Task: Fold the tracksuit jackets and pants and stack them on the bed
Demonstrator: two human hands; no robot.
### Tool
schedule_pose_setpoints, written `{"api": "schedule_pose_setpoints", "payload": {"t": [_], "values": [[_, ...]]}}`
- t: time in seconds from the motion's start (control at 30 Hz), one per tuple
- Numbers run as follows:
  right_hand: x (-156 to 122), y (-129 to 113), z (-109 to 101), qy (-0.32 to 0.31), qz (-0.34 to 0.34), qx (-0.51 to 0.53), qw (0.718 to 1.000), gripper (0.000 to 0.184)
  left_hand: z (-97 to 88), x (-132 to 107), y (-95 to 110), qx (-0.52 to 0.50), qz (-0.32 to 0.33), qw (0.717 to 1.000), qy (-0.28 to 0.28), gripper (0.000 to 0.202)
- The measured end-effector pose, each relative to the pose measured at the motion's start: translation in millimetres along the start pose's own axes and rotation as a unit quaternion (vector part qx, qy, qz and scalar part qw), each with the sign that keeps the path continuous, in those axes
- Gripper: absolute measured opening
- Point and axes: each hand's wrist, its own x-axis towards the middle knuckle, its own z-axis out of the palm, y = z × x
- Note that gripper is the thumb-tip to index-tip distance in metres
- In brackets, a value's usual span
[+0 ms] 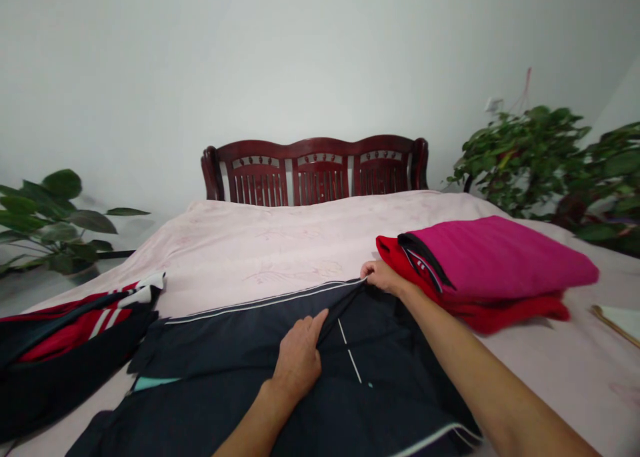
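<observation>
A dark navy garment (240,350) with white piping lies spread across the bed in front of me. My right hand (381,275) pinches its far edge near the right end, lifting the cloth slightly into creases. On the middle of the fabric rests my left hand (300,353), index finger stretched toward the right and the other fingers partly hidden. Two short white lines of trim show to the right of this hand. A strip of teal lining (155,382) peeks out at the garment's left end.
Folded magenta and red clothes (500,257) are stacked at the right. Navy and red clothing (75,343) lies at the left. The pink bedsheet (280,237) reaches to a dark wooden headboard (320,170). Potted plants (530,157) flank the bed. A pale, brown-edged object (620,323) lies far right.
</observation>
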Motion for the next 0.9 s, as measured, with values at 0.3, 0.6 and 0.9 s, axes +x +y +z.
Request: {"api": "schedule_pose_setpoints", "payload": {"t": [0.3, 0.6, 0.9], "values": [[-12.6, -37.4, 0.9, 0.042, -0.032, -0.106, 0.993, 0.029, -2.0, -0.8, 0.6, 0.031, 0.020, 0.999, -0.008, 0.074], [-31.7, -49.1, 20.6, 0.024, -0.029, -0.226, 0.973, 0.021, -11.9, -5.3, -0.6, -0.042, 0.072, 0.996, -0.018, 0.055], [-57.6, -132.4, 47.3, 0.044, -0.067, -0.268, 0.960, 0.044, -83.4, -72.4, -62.3, -0.058, 0.035, 0.997, 0.034, 0.043]]}}
